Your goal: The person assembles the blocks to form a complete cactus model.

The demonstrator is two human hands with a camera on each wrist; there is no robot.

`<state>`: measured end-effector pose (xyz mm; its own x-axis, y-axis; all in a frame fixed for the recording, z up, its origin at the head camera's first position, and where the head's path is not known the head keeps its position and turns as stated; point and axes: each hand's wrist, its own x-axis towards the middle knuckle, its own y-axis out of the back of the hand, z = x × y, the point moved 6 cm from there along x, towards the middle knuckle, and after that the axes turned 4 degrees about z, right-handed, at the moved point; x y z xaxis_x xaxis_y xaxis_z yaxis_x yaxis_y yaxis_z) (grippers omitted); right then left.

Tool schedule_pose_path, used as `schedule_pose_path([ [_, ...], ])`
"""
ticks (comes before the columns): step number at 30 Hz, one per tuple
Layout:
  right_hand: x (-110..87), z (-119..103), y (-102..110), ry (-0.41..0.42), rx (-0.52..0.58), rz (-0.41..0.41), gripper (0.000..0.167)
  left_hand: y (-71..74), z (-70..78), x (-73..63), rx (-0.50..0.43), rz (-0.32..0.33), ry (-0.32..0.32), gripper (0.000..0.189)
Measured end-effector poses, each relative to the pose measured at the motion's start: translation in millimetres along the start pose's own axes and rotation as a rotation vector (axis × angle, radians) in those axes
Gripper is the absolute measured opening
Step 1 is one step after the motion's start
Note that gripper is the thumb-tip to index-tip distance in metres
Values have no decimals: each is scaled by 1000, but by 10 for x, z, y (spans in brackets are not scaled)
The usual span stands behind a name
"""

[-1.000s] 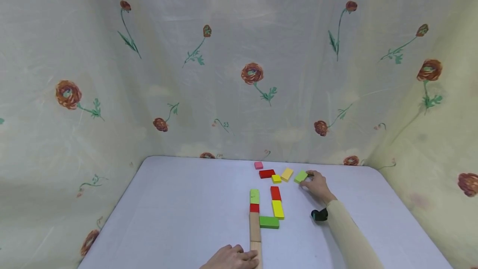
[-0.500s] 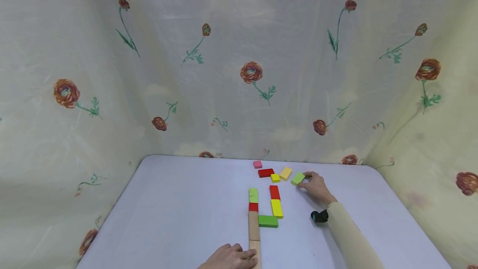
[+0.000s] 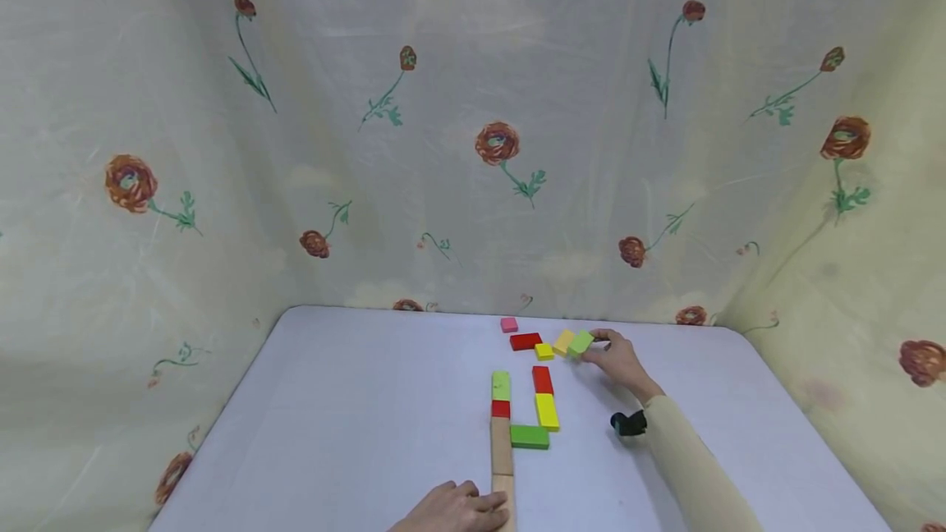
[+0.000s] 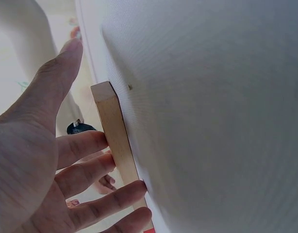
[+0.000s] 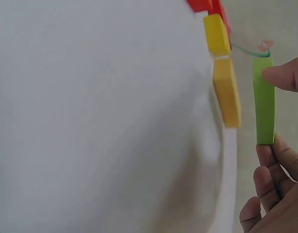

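My right hand (image 3: 619,364) pinches a light green block (image 3: 580,343) by its ends, thumb on one side and fingertips on the other. In the right wrist view this green block (image 5: 265,102) is raised off the white table, close to an orange-yellow block (image 5: 226,92). At the near edge of the head view, my left hand (image 3: 452,509) rests its fingertips on a plain wooden block (image 3: 506,484). Seen from the left wrist, the thumb is spread away and the fingers touch the wooden block's (image 4: 116,131) side without curling round it.
Beyond the left hand, a second wooden block (image 3: 501,446), a small red block (image 3: 501,409) and a light green one (image 3: 501,385) continue the line. Beside them lie green (image 3: 530,437), yellow (image 3: 547,412) and red (image 3: 543,379) blocks. Dark red (image 3: 525,341), yellow (image 3: 544,351) and pink (image 3: 509,324) ones lie farther back.
My right hand has lifted the light green block and carried it left, so that it now overlaps the orange-yellow block in the head view. The left hand stays on the wooden block.
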<state>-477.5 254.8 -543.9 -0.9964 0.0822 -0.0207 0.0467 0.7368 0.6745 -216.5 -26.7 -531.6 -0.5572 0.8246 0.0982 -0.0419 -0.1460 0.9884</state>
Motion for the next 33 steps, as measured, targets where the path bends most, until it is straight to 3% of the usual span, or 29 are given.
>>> schedule_pose_path([
  [11,-31,-481,-248,109,13,-72,62,5,-13,-8,-16,0,16,46],
  [18,-60,-775,-464,193,14,-118,56,-2,-33,4,-34,-51,39,48],
  [28,-89,-978,-761,228,-56,-161,57,-28,-49,-1,-87,-89,62,49],
  [33,-83,-1026,-862,250,-109,-169,59,-29,-51,2,-64,-87,49,49],
])
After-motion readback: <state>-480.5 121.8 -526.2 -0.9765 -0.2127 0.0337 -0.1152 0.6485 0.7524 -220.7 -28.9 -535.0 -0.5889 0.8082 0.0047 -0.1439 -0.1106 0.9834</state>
